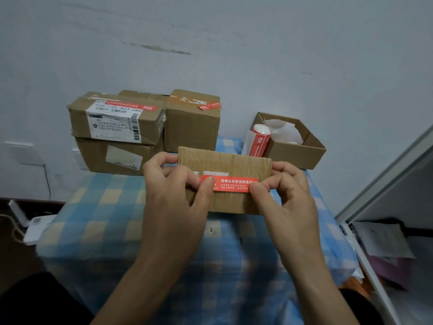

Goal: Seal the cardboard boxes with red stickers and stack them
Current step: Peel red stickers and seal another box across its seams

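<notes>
The small cardboard box is held up over the blue checked cloth. The left hand and right hand grip its ends, fingers curled behind and thumbs pinning the red sticker. Smoothing from the middle outward would likely seat it flat before stacking with the sealed boxes.

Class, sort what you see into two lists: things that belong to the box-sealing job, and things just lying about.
Job in hand: held box, red sticker, left hand, right hand, sticker roll, sealed boxes behind.

Lying about: white device on the floor, papers at right.
</notes>
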